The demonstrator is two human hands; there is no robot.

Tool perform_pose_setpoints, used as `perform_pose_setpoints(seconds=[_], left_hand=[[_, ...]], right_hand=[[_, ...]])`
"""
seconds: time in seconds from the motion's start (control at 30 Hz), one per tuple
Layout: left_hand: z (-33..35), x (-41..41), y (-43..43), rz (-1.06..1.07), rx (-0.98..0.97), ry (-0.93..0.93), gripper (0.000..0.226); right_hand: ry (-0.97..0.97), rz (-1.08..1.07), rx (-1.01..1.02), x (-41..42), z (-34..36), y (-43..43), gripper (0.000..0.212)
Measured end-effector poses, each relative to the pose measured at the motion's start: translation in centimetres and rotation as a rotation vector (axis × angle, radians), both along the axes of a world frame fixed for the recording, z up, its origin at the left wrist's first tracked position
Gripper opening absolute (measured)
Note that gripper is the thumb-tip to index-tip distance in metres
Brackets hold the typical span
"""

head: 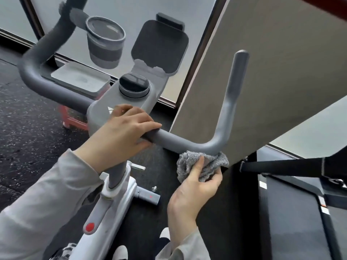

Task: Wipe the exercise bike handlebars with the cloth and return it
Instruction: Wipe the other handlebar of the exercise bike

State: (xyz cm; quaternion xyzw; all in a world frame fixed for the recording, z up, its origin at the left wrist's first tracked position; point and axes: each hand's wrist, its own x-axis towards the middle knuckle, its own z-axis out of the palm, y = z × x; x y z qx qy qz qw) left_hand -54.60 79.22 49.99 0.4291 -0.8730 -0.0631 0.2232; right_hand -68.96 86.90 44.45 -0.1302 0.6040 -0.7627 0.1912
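The grey handlebars (189,144) of the exercise bike curve out to both sides from a central console (120,104). My left hand (120,128) rests on top of the right bar close to the console, fingers wrapped over it. A fluffy grey cloth (208,167) is bunched in my right hand (195,192). The cloth presses against the underside of the right bar's bend. The right bar's upright end (237,76) stands above the cloth.
A round dial (133,85), a phone holder (159,47) and a cup holder (105,42) sit on the console. A beige wall panel (262,81) stands close to the right bar. A treadmill (300,212) lies at right. The bike's white frame (105,207) runs below.
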Motion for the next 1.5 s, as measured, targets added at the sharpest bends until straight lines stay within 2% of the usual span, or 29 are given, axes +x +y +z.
perform_pose_setpoints(seconds=[0.17,0.27,0.57,0.77,0.9,1.03,1.13,1.2,1.33,1.43,1.5], left_hand=[[-0.3,0.4,-0.4,-0.059,-0.028,0.018,0.042],[-0.1,0.9,-0.3,-0.108,-0.064,0.043,0.034],[0.6,3.3,-0.1,-0.059,-0.104,0.073,0.029],[0.1,3.7,0.1,-0.049,-0.081,0.094,0.043],[-0.3,3.3,0.2,-0.011,-0.093,0.108,0.026],[-0.6,2.7,0.5,0.065,-0.115,0.149,0.029],[-0.8,2.4,0.6,0.102,-0.142,0.147,0.03],[-0.8,2.4,0.6,0.111,-0.147,0.142,0.029],[-0.8,2.4,0.7,0.127,-0.123,0.159,0.028],[-0.9,2.6,0.8,0.127,-0.104,0.17,0.029],[-0.9,2.6,0.8,0.128,-0.087,0.178,0.031]], right_hand=[[-0.107,-0.003,-0.01,3.0,-0.2,-0.7,0.037],[-0.161,0.052,0.003,4.8,-0.7,-1.4,0.039],[-0.318,0.178,0.079,8.4,-1.4,-3.3,0.034],[-0.377,0.291,0.036,9.6,-0.6,-3.8,0.029],[-0.355,0.439,0.06,7.4,0.0,-0.8,0.037],[-0.117,0.484,0.1,3.5,2.4,4.1,0.041],[0.167,0.494,0.002,0.7,6.5,3.1,0.047],[0.421,0.548,0.027,-0.8,8.7,0.5,0.037],[0.932,0.76,0.37,-1.1,10.6,-6.3,0.023],[1.106,1.035,0.637,-0.2,10.2,-9.4,0.018],[1.151,1.157,0.727,0.2,9.9,-9.9,0.019]])
